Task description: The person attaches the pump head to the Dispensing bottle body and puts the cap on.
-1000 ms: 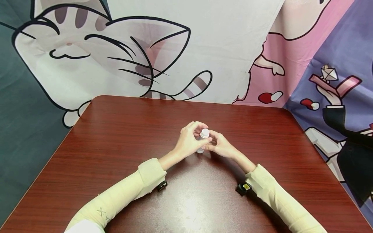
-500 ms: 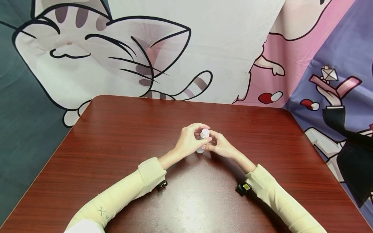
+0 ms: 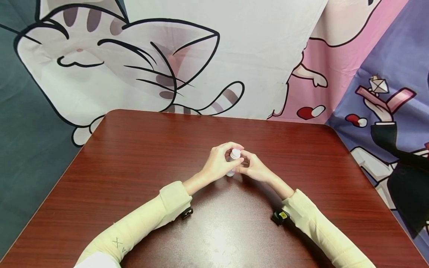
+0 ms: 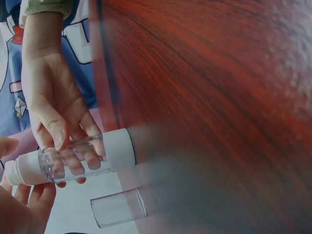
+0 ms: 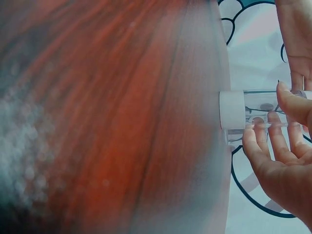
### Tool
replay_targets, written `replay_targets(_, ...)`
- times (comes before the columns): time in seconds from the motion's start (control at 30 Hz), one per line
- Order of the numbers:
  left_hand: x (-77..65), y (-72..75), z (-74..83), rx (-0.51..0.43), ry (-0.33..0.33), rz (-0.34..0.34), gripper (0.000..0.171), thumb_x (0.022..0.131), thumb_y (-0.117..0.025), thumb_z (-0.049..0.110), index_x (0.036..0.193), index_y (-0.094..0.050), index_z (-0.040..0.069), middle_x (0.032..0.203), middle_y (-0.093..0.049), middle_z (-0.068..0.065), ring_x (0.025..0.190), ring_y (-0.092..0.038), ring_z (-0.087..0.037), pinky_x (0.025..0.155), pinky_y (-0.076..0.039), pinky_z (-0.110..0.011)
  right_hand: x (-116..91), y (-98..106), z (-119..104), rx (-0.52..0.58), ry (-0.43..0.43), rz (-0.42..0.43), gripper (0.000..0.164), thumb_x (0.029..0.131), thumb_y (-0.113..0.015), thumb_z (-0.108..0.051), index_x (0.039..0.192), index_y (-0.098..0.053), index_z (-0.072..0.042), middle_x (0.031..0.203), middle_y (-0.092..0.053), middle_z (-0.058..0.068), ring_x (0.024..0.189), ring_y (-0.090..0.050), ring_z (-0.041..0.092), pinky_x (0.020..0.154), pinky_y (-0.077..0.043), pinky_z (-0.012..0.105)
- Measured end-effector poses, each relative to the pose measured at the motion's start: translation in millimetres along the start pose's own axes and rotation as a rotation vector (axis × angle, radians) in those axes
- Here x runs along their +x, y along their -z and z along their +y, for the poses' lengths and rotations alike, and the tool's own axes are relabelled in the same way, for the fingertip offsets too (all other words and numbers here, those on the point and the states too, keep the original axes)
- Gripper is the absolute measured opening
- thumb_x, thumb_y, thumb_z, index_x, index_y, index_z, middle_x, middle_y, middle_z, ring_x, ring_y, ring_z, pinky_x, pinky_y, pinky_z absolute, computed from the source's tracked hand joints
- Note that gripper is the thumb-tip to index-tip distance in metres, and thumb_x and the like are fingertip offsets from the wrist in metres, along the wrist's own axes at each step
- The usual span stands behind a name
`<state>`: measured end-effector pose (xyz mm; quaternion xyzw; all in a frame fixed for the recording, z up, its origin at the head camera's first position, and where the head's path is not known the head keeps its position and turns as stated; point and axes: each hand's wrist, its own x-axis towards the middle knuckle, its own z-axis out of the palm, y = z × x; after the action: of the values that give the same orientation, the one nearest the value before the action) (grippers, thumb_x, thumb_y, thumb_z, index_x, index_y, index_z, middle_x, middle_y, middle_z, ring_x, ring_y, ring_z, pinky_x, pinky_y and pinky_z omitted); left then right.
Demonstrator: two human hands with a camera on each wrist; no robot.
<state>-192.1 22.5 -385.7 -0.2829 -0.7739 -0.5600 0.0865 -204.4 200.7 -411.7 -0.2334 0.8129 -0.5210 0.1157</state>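
A clear cylindrical pump bottle point(image 4: 119, 147) with a white base and a white pump top stands upright on the table. My right hand point(image 3: 256, 168) grips its clear body from the right, thumb on one side and fingers on the other, as the right wrist view also shows. At the upper end, my left hand point(image 3: 216, 162) holds the white collar and pump between thumb and fingers. Part of the bottle's body is hidden behind the left thumb in the head view. Beyond the bottle stands a clear open-ended cap point(image 4: 117, 209), seen in the left wrist view.
The glossy reddish-brown table point(image 3: 151, 149) extends around both hands. A cloth printed with a cartoon cat point(image 3: 134, 67) hangs behind its far edge. Small black cameras point(image 3: 279, 216) sit at both cuffs.
My left hand's fingers have shifted slightly toward the right and nearer to me around the bottle's top. The right hand keeps its grip on the body, nearly still.
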Motion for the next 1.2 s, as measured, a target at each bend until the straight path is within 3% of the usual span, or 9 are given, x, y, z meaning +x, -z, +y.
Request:
replay_targets(0.17, -1.0, 1.0, -1.0, -0.01, -0.011, -0.019, 0.028, 0.082, -0.071, 0.005, 0.109, -0.065, 0.004, 0.105, -0.069, -0.012, 0.084, -0.066, -0.018, 0.077, -0.056, -0.039, -0.3, 0.2, -0.7, 0.013, 0.0, -0.006, 0.052, 0.082, -0.071, 0.0, 0.129, -0.05, 0.006, 0.126, -0.059, 0.023, 0.114, -0.06, 0.032, 0.093, -0.052, 0.032)
replay_targets(0.43, -3.7, -0.5, -1.2, 0.028, -0.009, 0.065, 0.032, 0.077, -0.078, 0.011, 0.107, -0.066, 0.007, 0.104, -0.065, -0.008, 0.091, -0.067, -0.018, 0.081, -0.056, -0.026, 0.2, -0.2, 0.6, 0.028, 0.005, -0.01, 0.054, 0.082, -0.069, 0.004, 0.131, -0.048, 0.008, 0.128, -0.056, 0.025, 0.115, -0.058, 0.033, 0.093, -0.052, 0.032)
replay_targets(0.67, -3.3, -1.9, 0.1, 0.099, 0.037, 0.138, 0.035, 0.071, -0.084, 0.02, 0.101, -0.068, 0.011, 0.09, -0.062, -0.005, 0.077, -0.062, -0.015, 0.072, -0.055, -0.034, 0.0, -0.7, -0.4, 0.015, 0.003, -0.008, 0.05, 0.082, -0.07, 0.001, 0.128, -0.05, 0.006, 0.124, -0.059, 0.022, 0.109, -0.061, 0.023, 0.089, -0.052, 0.026)
replay_targets(0.8, -2.4, -2.0, 0.2, 0.111, 0.036, 0.133, 0.034, 0.071, -0.084, 0.021, 0.099, -0.069, 0.009, 0.087, -0.062, -0.005, 0.074, -0.06, -0.015, 0.07, -0.055, -0.037, -0.1, -0.6, -0.8, 0.027, -0.009, -0.008, 0.052, 0.082, -0.071, 0.002, 0.129, -0.05, 0.006, 0.124, -0.059, 0.023, 0.107, -0.061, 0.021, 0.088, -0.053, 0.025)
replay_targets(1.03, -0.2, -1.5, 1.5, 0.093, 0.04, 0.125, 0.03, 0.072, -0.083, 0.018, 0.099, -0.072, 0.01, 0.091, -0.065, -0.005, 0.074, -0.066, -0.014, 0.07, -0.057, -0.03, 2.3, 0.4, 0.5, 0.016, 0.022, -0.019, 0.054, 0.082, -0.07, 0.003, 0.131, -0.049, 0.007, 0.127, -0.058, 0.024, 0.104, -0.062, 0.01, 0.088, -0.053, 0.023)
replay_targets(1.2, -0.1, -0.8, 3.4, 0.088, 0.043, 0.107, 0.03, 0.073, -0.082, 0.017, 0.1, -0.073, 0.008, 0.094, -0.067, -0.004, 0.076, -0.067, -0.013, 0.071, -0.056, -0.027, 2.2, 0.9, -0.2, 0.011, 0.02, -0.023, 0.054, 0.082, -0.07, 0.003, 0.131, -0.049, 0.007, 0.128, -0.058, 0.025, 0.108, -0.063, 0.018, 0.09, -0.052, 0.025)
